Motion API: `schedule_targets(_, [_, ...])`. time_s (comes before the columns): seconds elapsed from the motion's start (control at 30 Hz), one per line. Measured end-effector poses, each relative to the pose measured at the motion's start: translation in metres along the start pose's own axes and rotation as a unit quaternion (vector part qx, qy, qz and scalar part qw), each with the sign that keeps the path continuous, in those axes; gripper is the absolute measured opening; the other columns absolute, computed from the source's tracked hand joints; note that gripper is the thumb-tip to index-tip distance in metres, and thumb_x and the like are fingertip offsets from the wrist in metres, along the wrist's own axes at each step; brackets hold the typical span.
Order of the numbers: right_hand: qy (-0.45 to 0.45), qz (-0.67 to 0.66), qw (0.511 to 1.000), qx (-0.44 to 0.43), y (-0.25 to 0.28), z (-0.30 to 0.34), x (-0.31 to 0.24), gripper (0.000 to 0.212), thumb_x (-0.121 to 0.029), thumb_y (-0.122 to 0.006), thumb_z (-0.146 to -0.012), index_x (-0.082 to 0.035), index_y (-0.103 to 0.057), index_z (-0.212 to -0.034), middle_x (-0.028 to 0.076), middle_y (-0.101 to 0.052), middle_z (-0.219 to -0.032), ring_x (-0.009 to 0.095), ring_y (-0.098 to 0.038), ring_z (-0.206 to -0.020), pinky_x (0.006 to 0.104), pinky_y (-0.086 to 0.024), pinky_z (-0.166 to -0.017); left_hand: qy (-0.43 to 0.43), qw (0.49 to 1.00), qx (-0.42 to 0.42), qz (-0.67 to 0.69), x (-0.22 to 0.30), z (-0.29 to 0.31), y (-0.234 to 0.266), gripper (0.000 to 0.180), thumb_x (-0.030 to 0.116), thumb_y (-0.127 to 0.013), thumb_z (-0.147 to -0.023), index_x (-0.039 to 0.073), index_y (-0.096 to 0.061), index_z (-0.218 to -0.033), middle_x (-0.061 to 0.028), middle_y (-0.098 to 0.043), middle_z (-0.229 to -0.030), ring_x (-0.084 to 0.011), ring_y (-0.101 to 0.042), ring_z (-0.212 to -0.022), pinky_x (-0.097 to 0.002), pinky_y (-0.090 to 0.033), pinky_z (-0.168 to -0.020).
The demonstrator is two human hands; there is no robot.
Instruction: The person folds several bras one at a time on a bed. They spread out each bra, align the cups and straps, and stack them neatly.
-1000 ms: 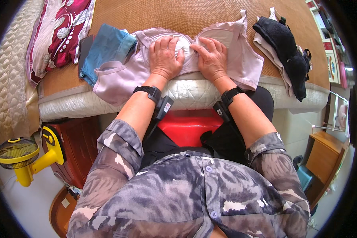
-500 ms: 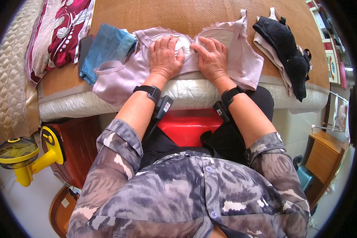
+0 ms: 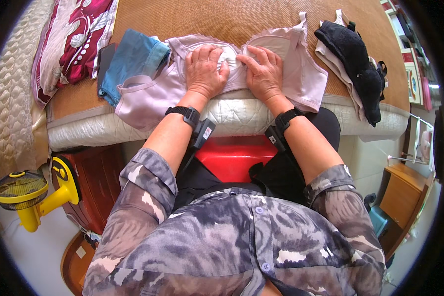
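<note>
Unmoved: left hand (image 3: 205, 73), right hand (image 3: 265, 75), both half-spread atop pink bra (image 3: 238, 82); grip unclear.

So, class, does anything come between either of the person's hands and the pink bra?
Nothing visible does: the left hand and right hand both rest directly on the pink bra. The blue garment and black bra lie to either side.

The left hand (image 3: 205, 73) partly hides the pink bra (image 3: 238, 79).
</note>
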State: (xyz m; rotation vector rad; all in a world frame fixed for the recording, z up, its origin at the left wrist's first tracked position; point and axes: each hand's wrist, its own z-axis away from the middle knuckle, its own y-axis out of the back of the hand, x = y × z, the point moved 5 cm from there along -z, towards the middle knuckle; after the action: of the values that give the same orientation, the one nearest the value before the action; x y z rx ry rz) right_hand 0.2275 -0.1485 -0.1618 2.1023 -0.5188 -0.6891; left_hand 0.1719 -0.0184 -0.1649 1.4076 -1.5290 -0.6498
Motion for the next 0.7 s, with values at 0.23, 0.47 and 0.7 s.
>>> schedule_targets(0.23, [-0.002, 0.000, 1.000, -0.003, 0.0001, 0.0003, -0.0002, 0.027, -0.010, -0.056, -0.070, -0.027, -0.063, -0.089, 0.000, -0.054, -0.106, 0.020, -0.046, -0.103, 0.0352, -0.031, -0.088, -0.004, 1.000, 0.005, -0.001, 0.0000, 0.0007, 0.0000, 0.032, 0.026, -0.055, -0.069, 0.013, -0.055, -0.099, -0.0051, -0.050, -0.100, -0.0213, -0.044, -0.100, -0.0373, -0.030, -0.088])
schedule_targets(0.47, [-0.004, 0.006, 1.000, -0.007, 0.0003, 0.0002, -0.0005, 0.027, -0.010, -0.056, -0.070, -0.028, -0.063, -0.089, -0.001, -0.054, -0.106, 0.020, -0.046, -0.103, 0.0351, -0.031, -0.088, -0.002, 1.000, 0.004, -0.005, 0.0000, 0.0006, 0.0000, 0.033, 0.026, -0.054, -0.070, 0.011, -0.055, -0.099, -0.0057, -0.050, -0.102, -0.0212, -0.044, -0.100, -0.0369, -0.030, -0.088])
schedule_targets(0.7, [-0.006, -0.001, 1.000, -0.004, 0.0012, -0.0003, -0.0002, 0.027, -0.010, -0.055, -0.070, -0.028, -0.063, -0.089, -0.001, -0.054, -0.106, 0.020, -0.046, -0.102, 0.0352, -0.032, -0.088, -0.008, 1.000, 0.014, -0.007, 0.0000, 0.0005, -0.0009, 0.034, 0.027, -0.053, -0.070, 0.009, -0.055, -0.099, -0.0064, -0.049, -0.102, -0.0215, -0.044, -0.100, -0.0370, -0.029, -0.088])
